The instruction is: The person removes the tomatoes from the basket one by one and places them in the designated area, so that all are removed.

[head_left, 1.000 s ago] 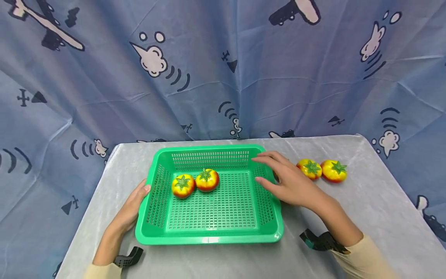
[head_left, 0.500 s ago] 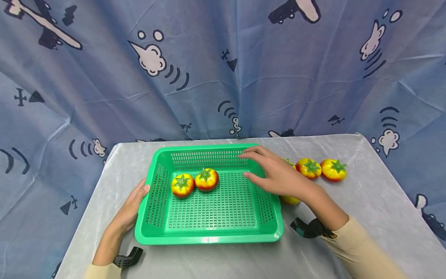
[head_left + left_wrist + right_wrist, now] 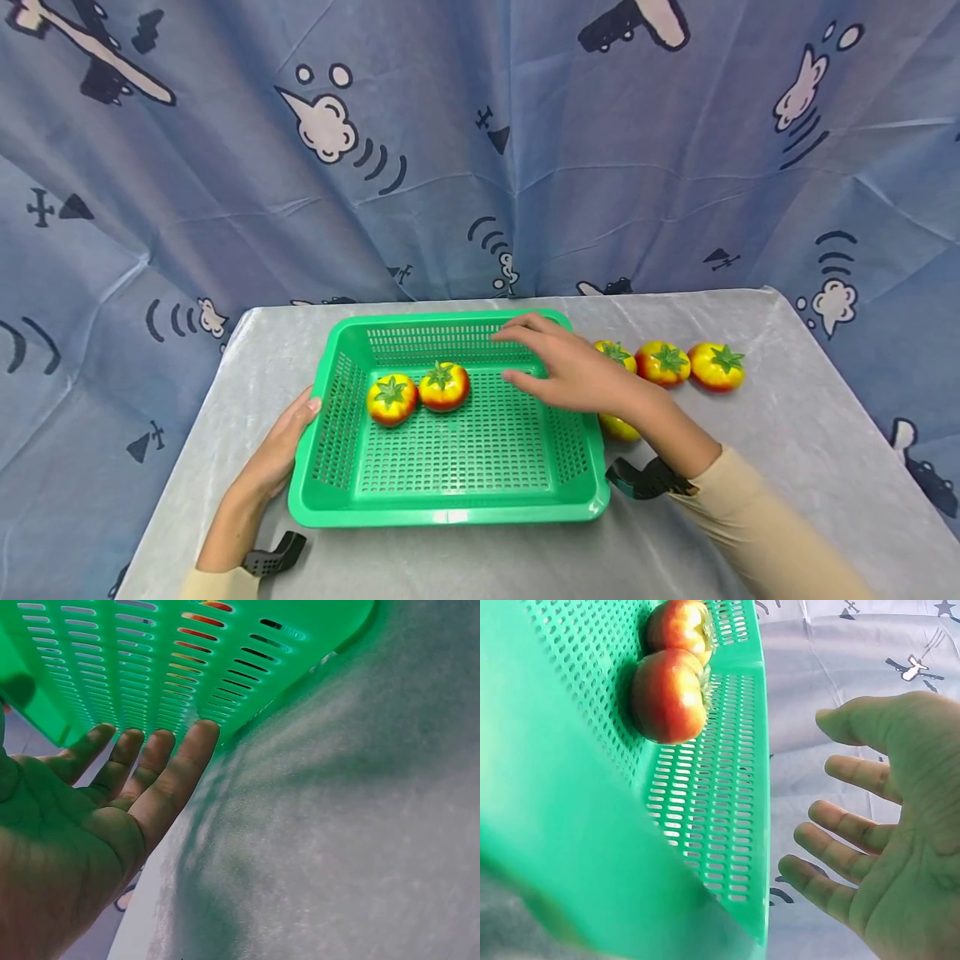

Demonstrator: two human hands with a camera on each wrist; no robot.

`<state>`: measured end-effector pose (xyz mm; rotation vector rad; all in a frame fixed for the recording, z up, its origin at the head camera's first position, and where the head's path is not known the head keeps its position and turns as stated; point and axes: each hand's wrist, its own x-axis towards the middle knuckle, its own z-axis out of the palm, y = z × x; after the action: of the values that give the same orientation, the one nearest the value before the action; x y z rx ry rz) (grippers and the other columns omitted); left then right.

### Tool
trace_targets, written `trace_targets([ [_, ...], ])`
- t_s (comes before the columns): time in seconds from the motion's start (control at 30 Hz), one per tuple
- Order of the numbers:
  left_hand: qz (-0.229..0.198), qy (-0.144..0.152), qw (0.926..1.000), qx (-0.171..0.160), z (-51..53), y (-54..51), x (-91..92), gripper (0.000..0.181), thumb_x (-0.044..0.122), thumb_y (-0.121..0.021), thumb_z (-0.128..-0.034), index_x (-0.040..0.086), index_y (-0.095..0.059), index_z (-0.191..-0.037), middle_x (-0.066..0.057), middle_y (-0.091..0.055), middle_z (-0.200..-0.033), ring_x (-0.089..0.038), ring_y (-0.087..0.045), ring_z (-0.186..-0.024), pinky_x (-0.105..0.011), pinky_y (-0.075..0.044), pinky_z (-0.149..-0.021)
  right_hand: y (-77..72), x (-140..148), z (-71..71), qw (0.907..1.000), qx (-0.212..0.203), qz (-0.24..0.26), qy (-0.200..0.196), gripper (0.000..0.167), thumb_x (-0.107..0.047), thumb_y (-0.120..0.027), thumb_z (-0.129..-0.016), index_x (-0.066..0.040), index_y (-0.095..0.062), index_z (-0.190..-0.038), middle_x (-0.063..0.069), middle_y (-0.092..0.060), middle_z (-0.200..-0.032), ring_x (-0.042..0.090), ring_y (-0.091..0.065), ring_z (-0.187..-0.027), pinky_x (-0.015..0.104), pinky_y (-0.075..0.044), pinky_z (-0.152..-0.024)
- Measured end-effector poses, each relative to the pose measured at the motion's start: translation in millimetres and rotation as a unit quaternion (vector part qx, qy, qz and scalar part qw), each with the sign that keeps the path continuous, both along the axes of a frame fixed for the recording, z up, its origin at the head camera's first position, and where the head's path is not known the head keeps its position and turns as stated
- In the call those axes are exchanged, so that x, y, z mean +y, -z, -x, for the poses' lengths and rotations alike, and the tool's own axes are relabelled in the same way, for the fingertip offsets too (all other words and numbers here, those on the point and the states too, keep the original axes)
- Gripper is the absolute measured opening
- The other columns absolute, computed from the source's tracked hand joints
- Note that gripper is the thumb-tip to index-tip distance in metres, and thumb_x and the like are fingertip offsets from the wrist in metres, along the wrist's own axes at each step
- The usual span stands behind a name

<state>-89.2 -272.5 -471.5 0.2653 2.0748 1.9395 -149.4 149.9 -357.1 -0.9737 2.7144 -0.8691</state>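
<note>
In the head view a green basket (image 3: 450, 517) holds two red-and-yellow tomatoes (image 3: 392, 400), side by side left of its middle. The left hand (image 3: 273, 450) grips the basket's left side, thumb on the rim; in the left wrist view its fingers (image 3: 169, 784) lie nearly straight against the slotted outer wall. The right hand (image 3: 573, 367) hovers over the basket's right part, fingers spread and slightly bent, holding nothing. The right wrist view shows this empty hand (image 3: 907, 832) beyond the rim, apart from the two tomatoes (image 3: 669, 697).
Right of the basket, several more tomatoes (image 3: 667, 363) lie on the grey tabletop (image 3: 772, 417), some partly hidden by the right hand and forearm. A blue patterned curtain (image 3: 450, 167) hangs behind the table.
The right hand has moved left, farther over the basket, uncovering tomatoes to the basket's right. The left hand, the basket and its two tomatoes have stayed in place.
</note>
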Motion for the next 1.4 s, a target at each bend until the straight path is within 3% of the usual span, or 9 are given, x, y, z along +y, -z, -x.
trace_targets([
  [0.27, -0.001, 0.0, 1.0, -0.004, -1.4, 2.3, 4.4, 0.065, 0.033, -0.025, -0.1176, -0.009, -0.01, -0.165, -0.027, -0.06, -0.132, -0.016, -0.075, -0.107, -0.035, -0.067, -0.091, 3.0, -11, 2.9, 0.9996, -0.013, -0.02, -0.012, 0.049, -0.026, -0.074, -0.1, -0.017, -0.061, -0.146, 0.01, -0.056, -0.15, 0.032, -0.058, -0.138, 0.055, -0.056, -0.112],
  [0.6, -0.007, -0.008, 0.9999, -0.009, 0.9, -1.4, -0.1, 0.066, 0.035, -0.027, -0.1175, -0.008, -0.012, -0.164, 0.0, -0.07, -0.118, -0.016, -0.076, -0.102, -0.035, -0.068, -0.088, 4.7, -35, 14.3, 0.9991, -0.025, -0.005, -0.032, 0.049, -0.027, -0.071, -0.102, -0.015, -0.06, -0.148, 0.011, -0.057, -0.151, 0.033, -0.057, -0.14, 0.056, -0.052, -0.116],
  [0.9, 0.001, -0.013, 0.9998, -0.015, 0.0, 0.0, 1.6, 0.066, 0.037, -0.027, -0.1172, -0.006, -0.011, -0.166, -0.006, -0.066, -0.126, -0.017, -0.076, -0.105, -0.036, -0.067, -0.091, 15.2, -56, 20.9, 0.9963, -0.066, -0.024, -0.048, 0.053, -0.03, -0.072, -0.102, -0.017, -0.057, -0.151, 0.01, -0.054, -0.153, 0.032, -0.057, -0.14, 0.051, -0.053, -0.116],
  [1.1, -0.015, -0.001, 0.9999, 0.0, 1.5, -0.6, 1.3, 0.065, 0.035, -0.026, -0.1175, -0.009, -0.012, -0.163, 0.001, -0.071, -0.12, -0.019, -0.077, -0.102, -0.039, -0.068, -0.088, 21.8, -71, 24.8, 0.9948, -0.059, -0.047, -0.069, 0.056, -0.027, -0.073, -0.101, -0.013, -0.056, -0.152, 0.013, -0.054, -0.152, 0.029, -0.056, -0.138, 0.047, -0.053, -0.116],
  [1.4, -0.034, 0.009, 0.9994, -0.008, 1.3, 1.2, 0.0, 0.065, 0.033, -0.026, -0.1176, -0.009, -0.008, -0.164, 0.004, -0.072, -0.122, -0.019, -0.077, -0.103, -0.041, -0.068, -0.088, 30.3, -83, 21.9, 0.9929, -0.076, -0.059, -0.069, 0.056, -0.027, -0.073, -0.101, -0.013, -0.056, -0.153, 0.014, -0.052, -0.152, 0.029, -0.057, -0.134, 0.046, -0.053, -0.114],
])
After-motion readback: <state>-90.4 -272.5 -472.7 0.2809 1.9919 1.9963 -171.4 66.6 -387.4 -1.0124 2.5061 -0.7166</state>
